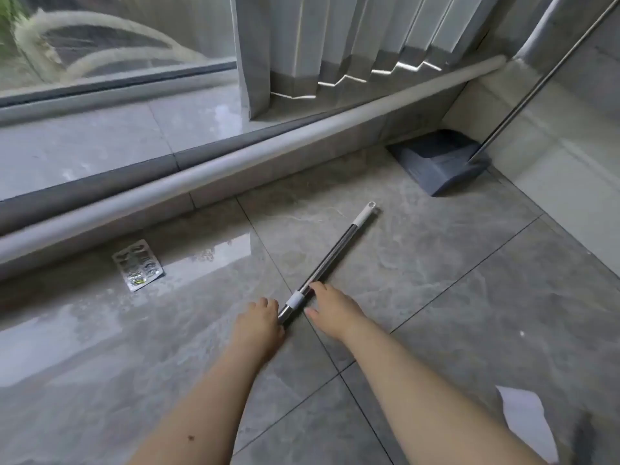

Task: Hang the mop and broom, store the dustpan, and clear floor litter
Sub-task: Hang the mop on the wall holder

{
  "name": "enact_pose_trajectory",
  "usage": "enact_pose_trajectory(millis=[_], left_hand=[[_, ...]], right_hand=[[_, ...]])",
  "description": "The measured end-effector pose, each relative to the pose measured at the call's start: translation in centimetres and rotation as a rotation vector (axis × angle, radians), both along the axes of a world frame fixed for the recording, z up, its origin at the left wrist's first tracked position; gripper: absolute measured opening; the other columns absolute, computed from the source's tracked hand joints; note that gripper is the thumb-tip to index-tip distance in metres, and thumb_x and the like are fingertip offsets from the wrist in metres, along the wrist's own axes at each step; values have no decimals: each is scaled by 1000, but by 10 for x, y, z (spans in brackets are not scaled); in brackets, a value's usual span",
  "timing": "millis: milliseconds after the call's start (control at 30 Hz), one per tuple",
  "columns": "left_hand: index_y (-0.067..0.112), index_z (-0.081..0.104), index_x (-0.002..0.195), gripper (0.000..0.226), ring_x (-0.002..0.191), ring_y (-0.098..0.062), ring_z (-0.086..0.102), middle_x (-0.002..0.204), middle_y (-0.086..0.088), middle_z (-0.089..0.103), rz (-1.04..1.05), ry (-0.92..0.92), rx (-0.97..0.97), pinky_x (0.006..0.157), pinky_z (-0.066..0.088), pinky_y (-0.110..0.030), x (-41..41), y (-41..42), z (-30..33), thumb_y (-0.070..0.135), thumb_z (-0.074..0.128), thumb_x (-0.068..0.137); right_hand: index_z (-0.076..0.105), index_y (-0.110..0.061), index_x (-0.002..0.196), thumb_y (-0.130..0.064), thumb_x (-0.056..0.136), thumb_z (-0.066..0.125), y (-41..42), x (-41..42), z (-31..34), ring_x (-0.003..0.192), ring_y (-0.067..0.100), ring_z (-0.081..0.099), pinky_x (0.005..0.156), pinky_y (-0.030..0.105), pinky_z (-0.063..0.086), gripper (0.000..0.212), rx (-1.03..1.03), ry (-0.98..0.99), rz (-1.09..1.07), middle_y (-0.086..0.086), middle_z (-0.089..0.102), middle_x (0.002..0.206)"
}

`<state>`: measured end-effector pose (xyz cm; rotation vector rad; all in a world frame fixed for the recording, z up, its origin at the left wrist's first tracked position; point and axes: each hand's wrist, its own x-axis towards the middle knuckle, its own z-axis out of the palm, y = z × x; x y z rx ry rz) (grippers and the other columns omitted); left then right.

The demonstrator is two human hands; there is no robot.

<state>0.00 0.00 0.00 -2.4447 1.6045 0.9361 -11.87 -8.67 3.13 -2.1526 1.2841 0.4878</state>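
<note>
Both hands reach down to a long metal handle (330, 260) that lies on the floor (436, 280). The left hand (258, 322) is at the near end of the handle, with fingers curled at it, and the right hand (330, 307) lies over the white collar just beyond, fingers relaxed and not yet closed. I cannot tell if the left hand really grips, because its fingers are hidden from this side. The handle points away from the hands, and its far end carries a white cap with a hole for hanging. Probably it belongs to the mop or the broom, but the head is out of view.

So the step in hand looks to be picking up this handle. The next move asks both hands to close around it and lift it.

Far beyond the right hand a blue dustpan (439, 162) stands in the corner. To the left of the left hand lies a blister pack (137, 265), and near the right forearm a white paper scrap (526, 421); both seem to be litter.

The floor is grey glossy tile, under a window with a curtain (335, 45).
</note>
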Motion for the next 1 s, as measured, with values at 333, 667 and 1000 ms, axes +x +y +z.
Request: enact_pose_trajectory(millis=[333,667,1000], left_hand=[[9,50,115,33,114,-29,53,123,-9,53,25,-18,-7,87,46,-39,3,-16,-49,33,46,93],[3,43,114,32,100,-36,60,112,-19,63,-14,73,29,79,47,-40,2,-15,-13,30,41,97],[7,46,116,33,100,-33,59,104,-12,61,-16,78,84,74,42,-36,16,30,142,31,29,102]], right_hand=[[45,-6,127,-25,90,56,-13,26,-61,116,31,56,95,32,44,42,100,-302,-610,16,60,125],[61,0,113,-17,93,48,-14,34,-28,110,33,64,99,43,49,29,337,-521,-1071,19,66,116],[59,-5,117,-20,96,48,31,33,146,94,22,66,85,39,54,28,441,-545,-936,14,67,119]])
